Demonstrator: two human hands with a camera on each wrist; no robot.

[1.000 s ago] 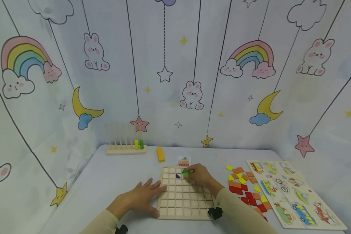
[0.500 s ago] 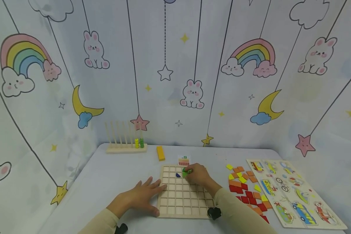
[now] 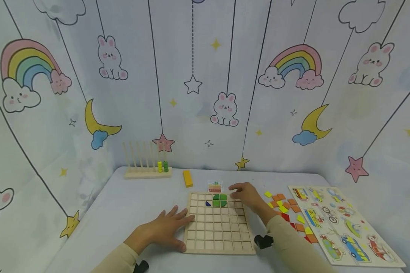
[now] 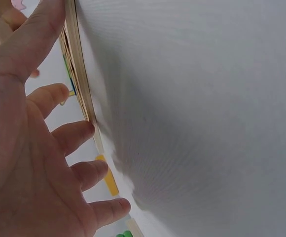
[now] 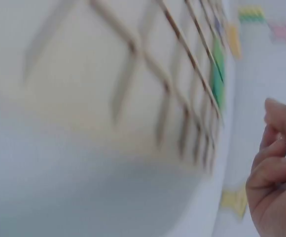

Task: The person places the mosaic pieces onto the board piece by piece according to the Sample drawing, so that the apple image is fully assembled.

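A wooden grid board (image 3: 217,235) lies flat on the table. Several green pieces (image 3: 220,200) with rounded outer corners sit together in cells near its far edge, beside a small dark blue piece (image 3: 208,203). My left hand (image 3: 164,230) rests with fingers spread at the board's left edge; in the left wrist view its thumb and fingertips (image 4: 86,129) lie along that edge. Over the far right part of the board is my right hand (image 3: 248,196), just right of the green pieces. Its fingers bend loosely in the right wrist view and hold nothing.
Behind the board lies a small printed card (image 3: 215,186), with a yellow block (image 3: 188,178) farther left. A peg rack (image 3: 147,174) stands at the back left. To the right are loose red, orange and yellow tiles (image 3: 295,209) and a picture puzzle board (image 3: 338,231).
My right hand has let go of the green piece, now lying in the grid with the others, and has moved right off it. The left hand has stayed in place.
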